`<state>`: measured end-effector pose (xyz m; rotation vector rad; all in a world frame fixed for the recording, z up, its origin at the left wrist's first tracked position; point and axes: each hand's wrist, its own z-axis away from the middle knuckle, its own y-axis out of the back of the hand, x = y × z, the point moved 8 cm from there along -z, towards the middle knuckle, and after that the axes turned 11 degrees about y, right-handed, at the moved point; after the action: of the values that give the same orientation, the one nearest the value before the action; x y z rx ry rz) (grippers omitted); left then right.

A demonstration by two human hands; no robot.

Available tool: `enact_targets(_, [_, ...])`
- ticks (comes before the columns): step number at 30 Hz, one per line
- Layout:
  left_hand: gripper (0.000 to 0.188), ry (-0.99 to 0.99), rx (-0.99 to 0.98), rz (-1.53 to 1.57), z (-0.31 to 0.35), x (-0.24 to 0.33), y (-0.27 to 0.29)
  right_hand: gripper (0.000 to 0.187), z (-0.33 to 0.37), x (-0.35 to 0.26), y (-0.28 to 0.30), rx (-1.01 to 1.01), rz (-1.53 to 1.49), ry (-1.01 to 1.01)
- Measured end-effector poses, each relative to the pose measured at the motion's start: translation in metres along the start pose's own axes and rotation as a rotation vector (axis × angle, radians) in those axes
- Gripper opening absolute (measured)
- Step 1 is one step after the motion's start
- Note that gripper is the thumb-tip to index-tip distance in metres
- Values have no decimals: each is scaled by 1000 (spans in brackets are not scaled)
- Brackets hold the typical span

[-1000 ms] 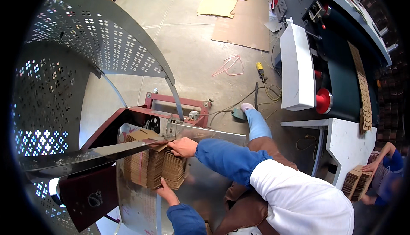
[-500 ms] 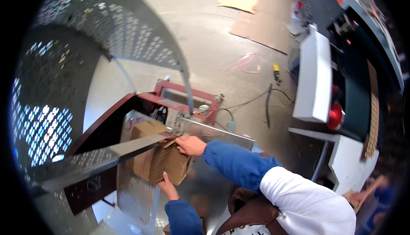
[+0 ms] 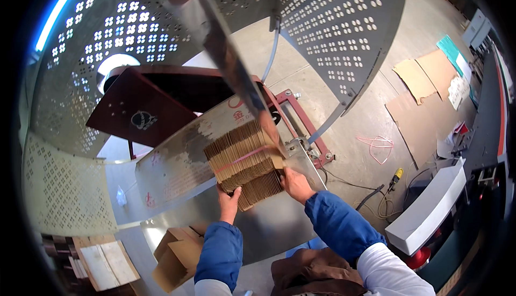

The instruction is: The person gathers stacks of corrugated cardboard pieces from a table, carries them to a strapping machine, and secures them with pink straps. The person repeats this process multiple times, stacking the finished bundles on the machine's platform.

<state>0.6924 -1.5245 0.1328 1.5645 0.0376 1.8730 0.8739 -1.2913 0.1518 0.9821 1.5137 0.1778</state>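
Note:
A tight row of folded brown cardboard pieces (image 3: pixel 234 144) lies on a metal-topped machine table (image 3: pixel 260 230). A pink strap (image 3: pixel 248 158) runs across the top of the row; its underside is hidden. My left hand (image 3: pixel 229 203) grips the near left side of the stack, thumb on top. At the right end my right hand (image 3: pixel 296 184) closes on the cardboard, its fingertips partly hidden. A shiny metal arch (image 3: pixel 226 48) rises over the far part of the table, crossing in front of the stack's far right corner.
Perforated grey guard panels (image 3: pixel 336 32) curve around the far side. A dark red machine frame (image 3: pixel 142 110) stands at the left. Near left is an open cardboard box (image 3: pixel 176 261). Flattened cardboard (image 3: pixel 424 118), a pink strap loop (image 3: pixel 379 148) and a yellow-handled tool (image 3: pixel 396 176) lie on the floor at right.
My view has swung left, so the scene sits further right. The cardboard stack now shows its full row with the pink strap across it. Both hands stay on the stack.

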Motion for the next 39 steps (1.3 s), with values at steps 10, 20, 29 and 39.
enact_targets(10, [117, 128, -278, 21, 163, -23, 12, 127, 110, -29, 31, -339, -214, 145])
enact_targets(20, [108, 143, -378, -70, 186, 64, 69, 103, 42, -126, 78, -753, -263, -35])
enact_targets(29, [87, 447, -831, 142, 135, -70, -4, 88, 63, -3, -18, -810, -457, -224])
enact_targets(39, [81, 1041, -634, 871, 239, -83, -20, 91, 133, 46, -28, -522, -894, -854])
